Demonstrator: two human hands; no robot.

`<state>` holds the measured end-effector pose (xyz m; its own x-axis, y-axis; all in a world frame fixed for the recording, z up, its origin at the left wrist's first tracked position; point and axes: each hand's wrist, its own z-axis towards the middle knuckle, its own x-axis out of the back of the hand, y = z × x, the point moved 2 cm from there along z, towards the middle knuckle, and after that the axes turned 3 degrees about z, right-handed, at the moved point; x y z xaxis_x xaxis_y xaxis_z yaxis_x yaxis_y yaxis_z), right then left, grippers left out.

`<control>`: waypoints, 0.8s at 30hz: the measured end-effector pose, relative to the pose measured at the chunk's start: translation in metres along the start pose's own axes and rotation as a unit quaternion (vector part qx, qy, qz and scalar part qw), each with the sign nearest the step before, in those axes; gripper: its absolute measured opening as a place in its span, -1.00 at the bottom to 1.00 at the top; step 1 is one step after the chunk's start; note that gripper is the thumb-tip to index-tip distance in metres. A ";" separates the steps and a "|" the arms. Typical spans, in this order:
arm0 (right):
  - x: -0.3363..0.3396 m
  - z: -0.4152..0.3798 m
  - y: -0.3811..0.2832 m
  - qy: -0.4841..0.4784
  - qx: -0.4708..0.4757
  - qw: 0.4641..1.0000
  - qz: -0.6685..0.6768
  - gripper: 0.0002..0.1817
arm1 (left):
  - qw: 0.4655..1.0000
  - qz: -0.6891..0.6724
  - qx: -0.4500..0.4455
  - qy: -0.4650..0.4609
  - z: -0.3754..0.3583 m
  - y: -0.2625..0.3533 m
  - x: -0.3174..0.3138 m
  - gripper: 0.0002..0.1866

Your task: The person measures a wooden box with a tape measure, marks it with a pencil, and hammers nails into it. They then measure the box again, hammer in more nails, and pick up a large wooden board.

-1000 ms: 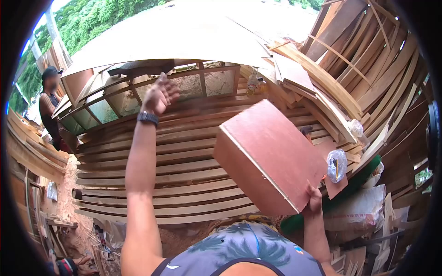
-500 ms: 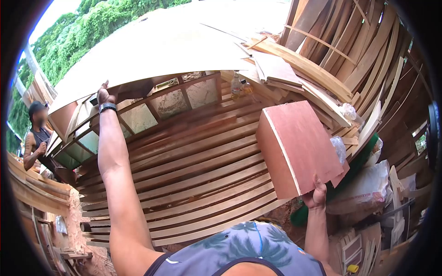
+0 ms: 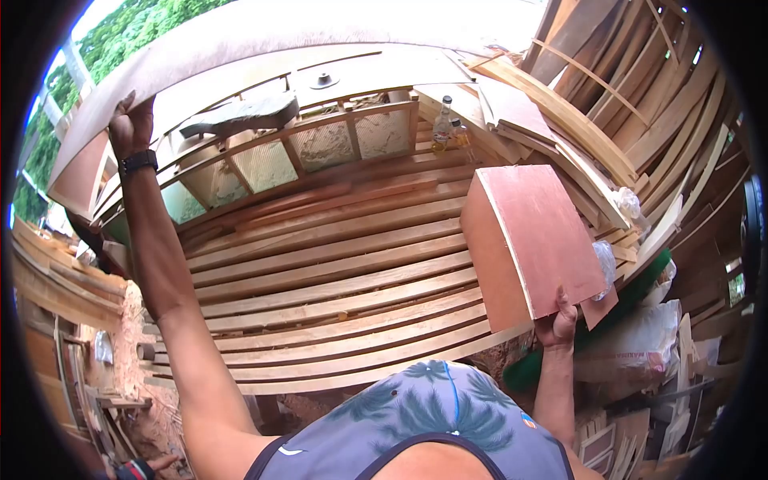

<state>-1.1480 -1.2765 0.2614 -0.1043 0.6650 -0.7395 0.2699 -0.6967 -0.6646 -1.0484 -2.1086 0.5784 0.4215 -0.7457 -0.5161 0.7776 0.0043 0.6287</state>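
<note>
My left hand (image 3: 132,124), with a black watch on the wrist, grips the edge of a large pale plywood sheet (image 3: 264,32) and holds it lifted at the upper left. Under the raised sheet lie a wooden frame with mesh panels (image 3: 320,148) and a stack of long planks (image 3: 320,264). My right hand (image 3: 558,324) holds the lower corner of a reddish-brown wooden box (image 3: 532,240), tilted up on the right above the planks.
Two bottles (image 3: 448,128) stand at the back of the plank stack. Curved boards and offcuts (image 3: 640,104) are piled at the right. A white sack (image 3: 640,344) and a clear plastic bag (image 3: 606,268) lie at the lower right. Sawdust ground (image 3: 132,336) shows at the left.
My left hand moved left along the plywood edge and lifted the sheet higher, uncovering more of the frame beneath. The box in my right hand tipped more upright. The person at left is out of sight.
</note>
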 end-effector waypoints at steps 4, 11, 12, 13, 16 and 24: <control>0.002 0.006 -0.001 -0.030 -0.029 0.998 0.040 -0.37 | 0.951 -0.152 0.052 -0.264 -0.035 0.085 0.015 -0.51; 0.013 0.001 -0.001 -0.057 -0.077 0.994 0.045 -0.37 | 0.989 -0.031 0.141 -0.041 -0.137 0.206 0.132 -0.34; 0.011 0.003 -0.001 -0.049 -0.093 0.993 0.046 -0.40 | 0.990 0.024 0.138 -0.004 -0.159 0.216 0.147 -0.31; 0.010 0.003 -0.005 -0.076 -0.121 0.988 0.060 -0.43 | 0.994 -0.030 0.099 -0.018 -0.170 0.226 0.176 -0.29; 0.000 0.001 -0.014 -0.097 -0.131 0.983 0.085 -0.60 | 0.990 0.045 0.066 0.112 -0.243 0.226 0.185 -0.27; 0.018 0.015 -0.018 -0.171 -0.173 0.963 0.116 -0.65 | 0.939 0.143 0.018 0.313 -0.396 0.177 0.111 -0.31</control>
<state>-1.1687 -1.2564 0.2582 -0.2963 0.3340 -0.8948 0.6201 -0.6452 -0.4462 -0.6790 -1.9264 0.4022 0.8115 -0.1803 -0.5558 0.5785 0.1136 0.8078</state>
